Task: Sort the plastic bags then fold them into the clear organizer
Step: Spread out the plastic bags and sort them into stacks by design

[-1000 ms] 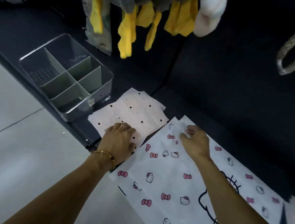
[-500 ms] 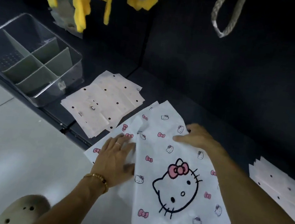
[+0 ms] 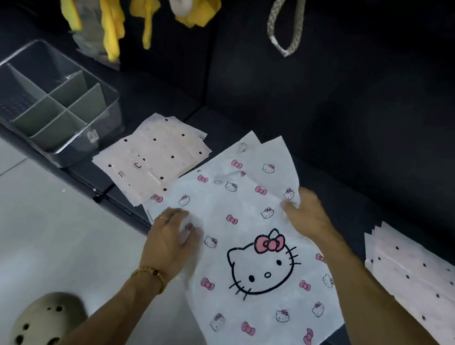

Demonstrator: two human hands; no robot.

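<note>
The cat-print bag (image 3: pixel 245 231) at centre looks thin, matt and slightly crinkled. The organizer (image 3: pixel 49 106) at left is clear glossy plastic with opaque grey dividers. A braided rope loop (image 3: pixel 286 23) hangs above; the desk (image 3: pixel 340 114) is matt black.

Your left hand (image 3: pixel 173 240) presses flat on the white cat-print plastic bag (image 3: pixel 253 232), while your right hand (image 3: pixel 308 214) grips its far right edge. Beside it lie a pink black-dotted bag stack (image 3: pixel 151 160) and the clear divided plastic organizer (image 3: pixel 49 106) on the dark shelf (image 3: pixel 337 145).
</note>
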